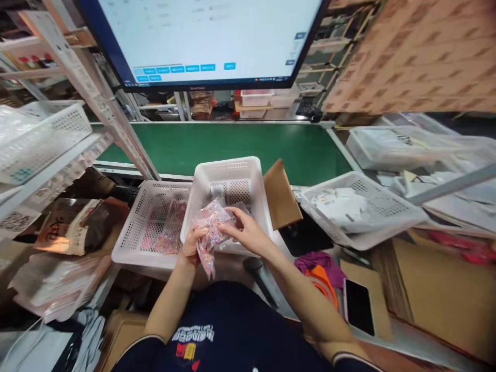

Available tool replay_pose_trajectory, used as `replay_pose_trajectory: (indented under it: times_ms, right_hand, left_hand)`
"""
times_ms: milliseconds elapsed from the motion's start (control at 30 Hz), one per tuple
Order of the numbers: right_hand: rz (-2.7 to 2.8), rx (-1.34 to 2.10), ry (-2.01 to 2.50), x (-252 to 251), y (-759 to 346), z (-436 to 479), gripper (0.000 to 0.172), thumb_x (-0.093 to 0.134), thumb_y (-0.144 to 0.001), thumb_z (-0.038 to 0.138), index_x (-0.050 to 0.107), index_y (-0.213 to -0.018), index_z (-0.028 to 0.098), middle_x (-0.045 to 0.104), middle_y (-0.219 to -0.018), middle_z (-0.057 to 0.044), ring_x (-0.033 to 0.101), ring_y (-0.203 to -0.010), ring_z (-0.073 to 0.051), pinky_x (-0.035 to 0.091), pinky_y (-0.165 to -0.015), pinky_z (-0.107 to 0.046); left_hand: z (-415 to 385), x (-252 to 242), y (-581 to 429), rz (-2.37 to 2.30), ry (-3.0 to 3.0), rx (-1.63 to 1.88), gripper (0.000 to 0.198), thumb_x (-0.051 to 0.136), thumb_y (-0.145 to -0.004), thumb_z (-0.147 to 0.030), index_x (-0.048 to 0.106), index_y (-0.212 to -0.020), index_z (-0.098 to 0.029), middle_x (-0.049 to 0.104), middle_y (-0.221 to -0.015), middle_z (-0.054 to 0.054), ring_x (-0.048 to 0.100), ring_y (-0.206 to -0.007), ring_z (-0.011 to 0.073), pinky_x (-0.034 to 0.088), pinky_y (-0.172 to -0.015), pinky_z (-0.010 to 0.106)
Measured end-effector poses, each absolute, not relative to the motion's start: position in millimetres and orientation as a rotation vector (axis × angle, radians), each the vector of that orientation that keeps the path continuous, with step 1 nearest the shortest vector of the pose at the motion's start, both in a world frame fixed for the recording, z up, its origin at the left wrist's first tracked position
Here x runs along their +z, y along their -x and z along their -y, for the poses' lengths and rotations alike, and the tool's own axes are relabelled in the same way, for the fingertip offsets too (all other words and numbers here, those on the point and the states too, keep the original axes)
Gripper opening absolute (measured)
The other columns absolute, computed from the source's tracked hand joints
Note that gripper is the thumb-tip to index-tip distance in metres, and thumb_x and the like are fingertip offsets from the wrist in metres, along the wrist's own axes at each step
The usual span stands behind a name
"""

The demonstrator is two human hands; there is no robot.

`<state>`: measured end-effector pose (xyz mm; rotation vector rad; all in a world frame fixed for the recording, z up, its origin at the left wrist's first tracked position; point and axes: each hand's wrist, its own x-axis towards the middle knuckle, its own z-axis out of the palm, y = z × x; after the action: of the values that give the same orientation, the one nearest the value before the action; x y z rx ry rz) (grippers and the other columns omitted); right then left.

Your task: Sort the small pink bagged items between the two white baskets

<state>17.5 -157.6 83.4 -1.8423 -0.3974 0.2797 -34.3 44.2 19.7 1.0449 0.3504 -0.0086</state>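
Both of my hands are on a clear plastic bag of small pink, multicoloured pieces [214, 219], held over the near side of a white basket [253, 168]. My left hand [191, 243] grips the bag at its left, fingers closed round it. From the right, my right hand [244, 231] pinches the bag's other side between thumb and fingers. A lower part of the bag hangs down below my left hand. Inside the white basket some clear packets show, partly hidden. More pink packets [168, 243] lie in the perforated white basket [129, 235] to the left.
Behind the baskets runs a green conveyor belt [232, 142] under a large monitor [217, 41]. A cardboard piece [282, 195] leans beside the middle basket. To the right are a basket of white papers [360, 235], a phone [359, 306] and a dark scanner-like handle [260, 279].
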Motion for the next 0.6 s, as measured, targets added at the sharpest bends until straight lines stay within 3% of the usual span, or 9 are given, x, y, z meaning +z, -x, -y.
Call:
replay_pose_trajectory:
  times_ms: [133,233,367,433,533,600]
  right_hand:
    - [0.373,0.196,1.803,80.2,-5.3,165.9,0.060,0.079,-0.089,0.058,0.070,-0.135,0.021,0.078,-0.115,-0.009,0.073,-0.093,-0.024,0.063,-0.082,-0.038]
    - [0.408,0.128,1.814,84.9,2.6,174.0,0.048,0.076,-0.093,0.053,0.073,-0.131,0.023,0.079,-0.117,-0.008,0.074,-0.097,-0.024,0.063,-0.087,-0.039]
    - [0.410,0.084,1.875,90.1,8.7,182.5,0.059,0.074,-0.094,0.048,0.069,-0.147,0.021,0.080,-0.125,-0.011,0.075,-0.108,-0.028,0.062,-0.101,-0.045]
    - [0.439,0.092,1.900,93.4,12.7,189.4,0.059,0.074,-0.095,0.046,0.069,-0.148,0.021,0.081,-0.123,-0.011,0.076,-0.106,-0.027,0.063,-0.101,-0.045]
    - [0.487,0.036,1.891,99.1,14.4,202.3,0.048,0.074,-0.098,0.045,0.074,-0.142,0.024,0.082,-0.108,-0.007,0.075,-0.089,-0.022,0.065,-0.088,-0.038]
    - [0.437,-0.240,1.850,101.6,6.7,208.5,0.045,0.073,-0.101,0.044,0.073,-0.142,0.026,0.080,-0.105,-0.005,0.072,-0.081,-0.019,0.065,-0.078,-0.035]
  left_hand:
    - [-21.8,25.7,41.2,-0.369,-1.055,-0.004,0.043,0.092,-0.060,-0.045,0.060,-0.079,-0.022,0.059,-0.061,-0.005,0.056,-0.048,0.0106,0.046,-0.044,0.022]
    - [-14.8,27.8,43.8,-0.375,-1.076,-0.031,0.045,0.092,-0.060,-0.049,0.058,-0.076,-0.023,0.057,-0.057,-0.007,0.051,-0.042,0.0091,0.046,-0.043,0.023]
    - [-9.5,27.6,49.4,-0.371,-1.088,0.100,0.042,0.093,-0.060,-0.044,0.064,-0.080,-0.022,0.074,-0.075,-0.001,0.071,-0.064,0.0152,0.062,-0.067,0.028]
    - [-11.3,27.0,52.1,-0.356,-1.105,0.119,0.041,0.092,-0.062,-0.047,0.064,-0.078,-0.022,0.075,-0.074,0.000,0.073,-0.066,0.0173,0.062,-0.066,0.029]
    - [-20.3,28.3,53.4,-0.436,-1.031,0.087,0.047,0.092,-0.064,-0.054,0.057,-0.070,-0.023,0.062,-0.055,-0.004,0.061,-0.046,0.0130,0.046,-0.042,0.022]
    - [-26.2,32.4,52.3,-0.531,-0.914,0.088,0.050,0.094,-0.059,-0.053,0.056,-0.068,-0.022,0.058,-0.050,-0.006,0.057,-0.040,0.0113,0.035,-0.035,0.018]
